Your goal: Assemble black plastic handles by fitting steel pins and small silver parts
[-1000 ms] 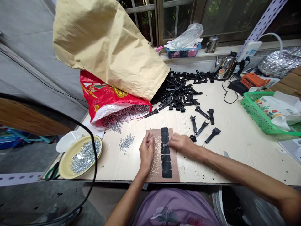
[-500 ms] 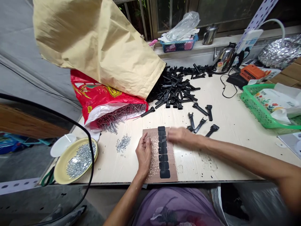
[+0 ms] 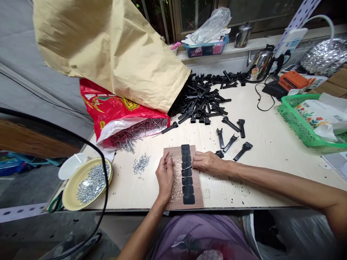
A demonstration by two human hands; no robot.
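Observation:
My left hand (image 3: 165,178) rests on its side along the left part of a brown board (image 3: 199,195), fingers loosely bent, thumb apart, nothing visible in them. My right hand (image 3: 208,162) is closed in a pinch at the board's right edge. From its fingertips a thin silver pointed tool (image 3: 188,167) reaches over a column of black rounded-square pads (image 3: 188,189); its full shape is hidden in the hand. Small pale bits (image 3: 177,180) lie scattered between the pads and my left hand. Left of the board is a small heap of tiny shiny metal pieces (image 3: 141,163).
Black plastic parts (image 3: 203,101) pile up behind, with several loose ones (image 3: 242,151) nearer. A red bag (image 3: 94,104) spills metal pins (image 3: 127,139) beneath a tan sack (image 3: 114,50). A yellow bowl (image 3: 67,196) stands left, a green basket (image 3: 298,133) right. A black cable (image 3: 104,180) arcs at left.
My right hand, blurred before, now shows sharply, slightly lower, with the silver tool tip over a pad further down the column. My left hand has hardly moved.

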